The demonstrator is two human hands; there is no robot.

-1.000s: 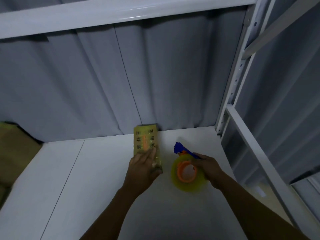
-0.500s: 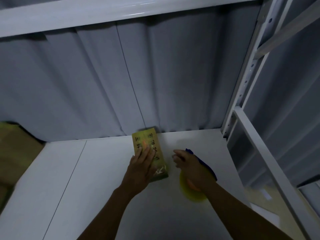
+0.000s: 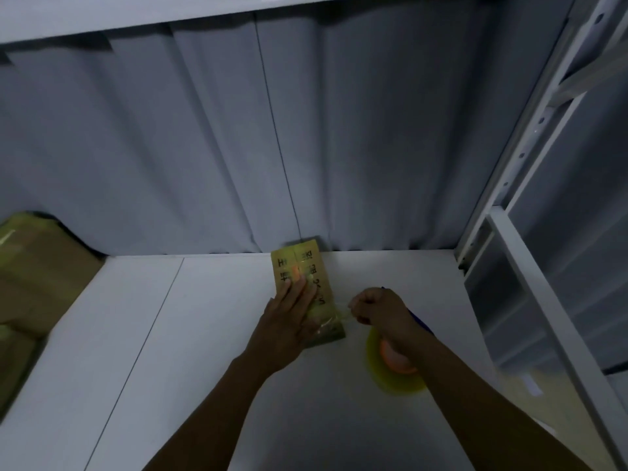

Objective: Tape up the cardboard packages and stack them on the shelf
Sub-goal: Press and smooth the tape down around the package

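Left hand [image 3: 289, 321] presses package [image 3: 306, 263] — right hand [image 3: 380, 311] grips tape dispenser [image 3: 394, 375] (just beside).

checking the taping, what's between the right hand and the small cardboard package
A thin strip of clear tape, stretched from the package's near corner toward the right hand gripping the tape dispenser; head view.

One small cardboard package [image 3: 307, 266] is in view. One tape dispenser [image 3: 389, 380] carries one yellowish roll. One strip of clear tape [image 3: 343, 313] runs off the package. Two grips show: the left grip [image 3: 289, 321] and the right grip [image 3: 380, 311]. Larger brown boxes [image 3: 37, 266] sit at the left edge, at least one; blur hides the exact count. There are two shelf boards, the lower shelf board [image 3: 204, 351] and the upper shelf board [image 3: 136, 15], and one perforated upright post [image 3: 530, 137].
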